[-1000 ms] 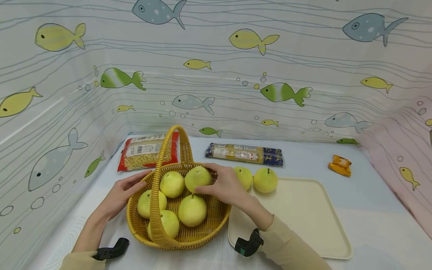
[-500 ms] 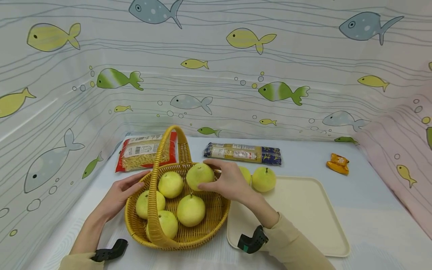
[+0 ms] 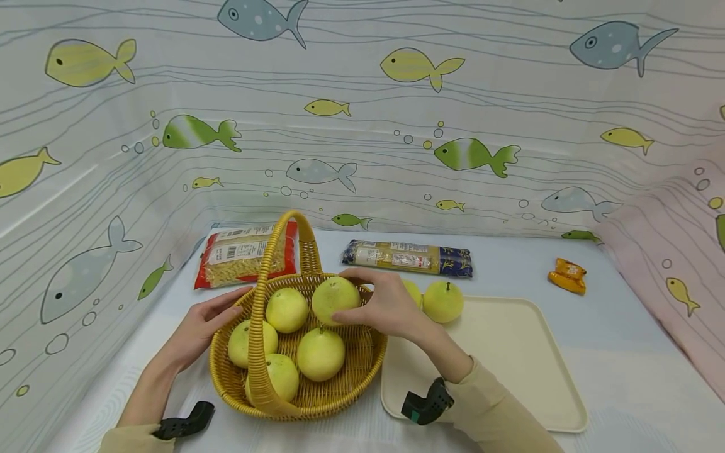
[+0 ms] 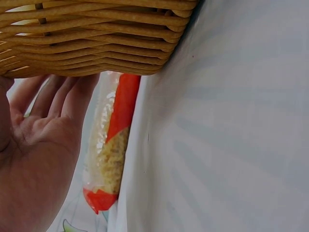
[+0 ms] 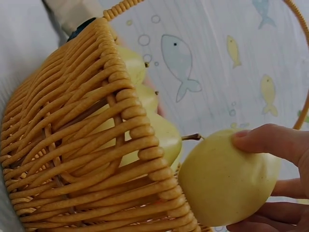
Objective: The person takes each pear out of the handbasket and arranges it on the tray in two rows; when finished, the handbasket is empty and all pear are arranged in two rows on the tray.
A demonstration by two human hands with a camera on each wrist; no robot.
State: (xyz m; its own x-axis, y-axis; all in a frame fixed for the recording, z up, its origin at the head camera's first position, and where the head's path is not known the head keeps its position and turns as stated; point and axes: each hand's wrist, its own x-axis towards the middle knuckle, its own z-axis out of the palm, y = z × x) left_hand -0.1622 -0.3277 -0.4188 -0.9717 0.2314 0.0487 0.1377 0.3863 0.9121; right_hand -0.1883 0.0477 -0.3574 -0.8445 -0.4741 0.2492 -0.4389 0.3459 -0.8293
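In the head view, my right hand (image 3: 391, 305) grips a round yellow-green pear (image 3: 334, 301) at the back right of the wicker basket (image 3: 362, 390). The right wrist view shows this pear (image 5: 227, 181) at the basket's rim, thumb on one side and fingers on the other. Several similar pears, one of them a front pear (image 3: 321, 354), sit inside the basket under its tall handle. My left hand (image 3: 195, 330) touches the basket's left side. In the left wrist view, the left hand's fingers (image 4: 55, 96) look fairly straight, their tips hidden by the basket wall (image 4: 96, 43).
A cream tray (image 3: 498, 358) lies right of the basket. Two more pears, including a stemmed pear (image 3: 443, 302), are at its back left corner. Behind are a red pasta bag (image 3: 238, 258) and a long blue-ended pasta packet (image 3: 408, 258). Small orange packets (image 3: 568, 275) lie far right.
Between the first frame and the second, the right hand and its pear rise slightly. The view also shifts a little. Since then almost nothing has moved; the left hand stays at the basket.
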